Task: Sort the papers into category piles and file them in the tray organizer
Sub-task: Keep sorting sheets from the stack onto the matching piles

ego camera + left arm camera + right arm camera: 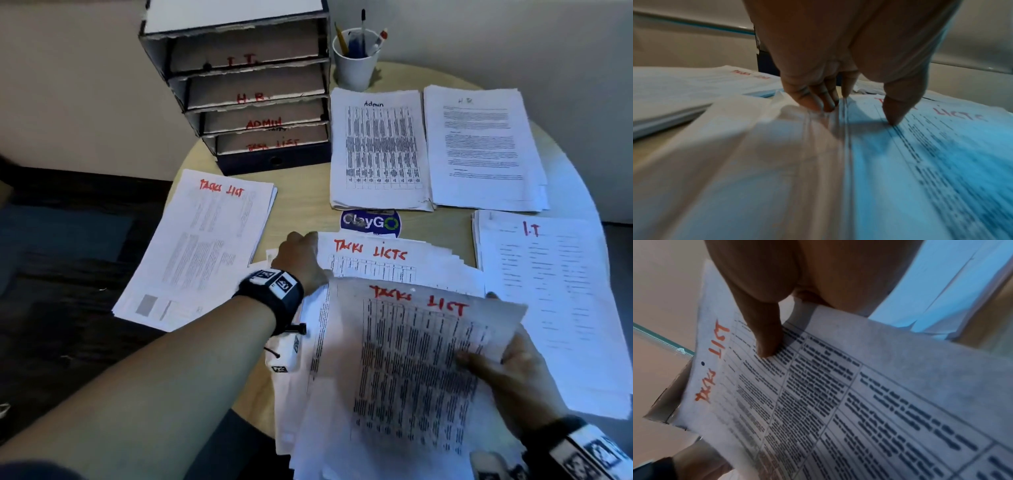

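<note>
Head view: the tray organizer (239, 85) stands at the table's far left, its four shelves lettered I.T., H.R., ADMIN and TASK LIST; what lies inside I cannot make out. A white cup (354, 58) beside it holds pens. My right hand (507, 373) pinches a Tasks List sheet (411, 359) at its right edge, thumb on top, heading pointing away from me, long axis running toward the organizer. My left hand (301, 260) presses curled fingertips (818, 104) on the unsorted stack (376, 263) below. Sorted piles lie around: Tasks List pile (195, 253), Admin pile (380, 147), H.R. pile (483, 147), I.T. pile (555, 308).
</note>
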A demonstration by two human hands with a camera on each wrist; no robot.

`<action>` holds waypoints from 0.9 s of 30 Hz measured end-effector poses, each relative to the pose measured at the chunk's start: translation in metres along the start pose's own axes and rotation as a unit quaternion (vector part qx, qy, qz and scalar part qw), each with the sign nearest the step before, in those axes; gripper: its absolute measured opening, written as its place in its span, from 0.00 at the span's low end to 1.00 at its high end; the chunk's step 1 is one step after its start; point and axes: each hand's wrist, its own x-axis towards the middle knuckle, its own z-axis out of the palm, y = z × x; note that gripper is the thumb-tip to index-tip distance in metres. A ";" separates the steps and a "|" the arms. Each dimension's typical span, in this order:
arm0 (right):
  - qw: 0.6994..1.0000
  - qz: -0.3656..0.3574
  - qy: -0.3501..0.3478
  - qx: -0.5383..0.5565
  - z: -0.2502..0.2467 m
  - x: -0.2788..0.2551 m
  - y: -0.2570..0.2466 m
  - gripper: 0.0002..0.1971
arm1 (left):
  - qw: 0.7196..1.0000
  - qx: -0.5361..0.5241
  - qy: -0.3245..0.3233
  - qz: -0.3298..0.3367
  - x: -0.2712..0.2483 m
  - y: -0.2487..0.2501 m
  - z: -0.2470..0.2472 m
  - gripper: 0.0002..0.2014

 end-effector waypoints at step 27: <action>1.000 -0.013 -0.015 -0.010 0.002 -0.007 0.005 0.12 | 0.979 0.071 0.118 0.150 0.002 0.003 -0.005 0.18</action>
